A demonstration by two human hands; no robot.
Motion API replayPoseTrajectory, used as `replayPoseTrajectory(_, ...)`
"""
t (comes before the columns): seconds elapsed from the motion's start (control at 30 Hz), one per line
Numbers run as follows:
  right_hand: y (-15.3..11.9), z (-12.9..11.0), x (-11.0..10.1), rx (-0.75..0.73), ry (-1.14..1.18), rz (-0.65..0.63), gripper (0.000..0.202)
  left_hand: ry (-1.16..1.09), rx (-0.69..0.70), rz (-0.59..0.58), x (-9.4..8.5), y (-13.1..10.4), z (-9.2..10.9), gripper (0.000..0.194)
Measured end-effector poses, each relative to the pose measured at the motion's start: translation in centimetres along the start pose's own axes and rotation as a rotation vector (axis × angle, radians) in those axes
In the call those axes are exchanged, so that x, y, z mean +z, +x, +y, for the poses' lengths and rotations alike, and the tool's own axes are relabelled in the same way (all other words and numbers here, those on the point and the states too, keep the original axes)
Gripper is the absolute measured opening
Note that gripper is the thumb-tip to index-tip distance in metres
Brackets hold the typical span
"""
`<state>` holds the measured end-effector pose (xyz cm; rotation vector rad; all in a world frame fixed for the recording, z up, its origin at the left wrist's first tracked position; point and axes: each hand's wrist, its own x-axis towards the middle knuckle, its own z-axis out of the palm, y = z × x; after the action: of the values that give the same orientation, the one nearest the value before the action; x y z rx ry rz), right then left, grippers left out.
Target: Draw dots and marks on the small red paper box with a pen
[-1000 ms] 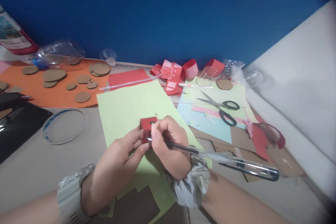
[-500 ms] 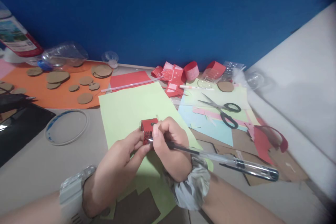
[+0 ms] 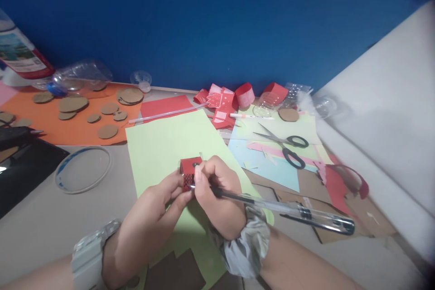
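Pen (image 3: 272,208) in right hand (image 3: 220,199) marks red box (image 3: 189,173) (pattern unreadable).

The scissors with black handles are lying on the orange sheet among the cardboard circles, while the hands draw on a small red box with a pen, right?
Not quite. In the head view the scissors lie on the pale green and blue sheets at the right, not on the orange sheet. The rest holds: the hands work a pen on the small red box.
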<state>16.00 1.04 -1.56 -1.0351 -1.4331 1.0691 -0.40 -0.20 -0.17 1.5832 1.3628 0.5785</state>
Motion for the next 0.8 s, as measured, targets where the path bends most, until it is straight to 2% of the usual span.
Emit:
replayPoseTrajectory(0.23,0.09,-0.22,-0.03,-0.006,0.002,0.009,0.03,0.009,0.004,0.02,0.12,-0.13,-0.04,0.024)
replayPoseTrajectory(0.5,0.1,0.09,-0.12,-0.014,-0.009,-0.012,0.03,0.002,-0.01,-0.027,0.04,-0.05,-0.43,0.027)
replayPoseTrajectory(0.8,0.12,-0.21,-0.08,-0.025,-0.03,-0.015,0.03,-0.076,-0.021,-0.031,0.25,-0.08,0.2,0.035)
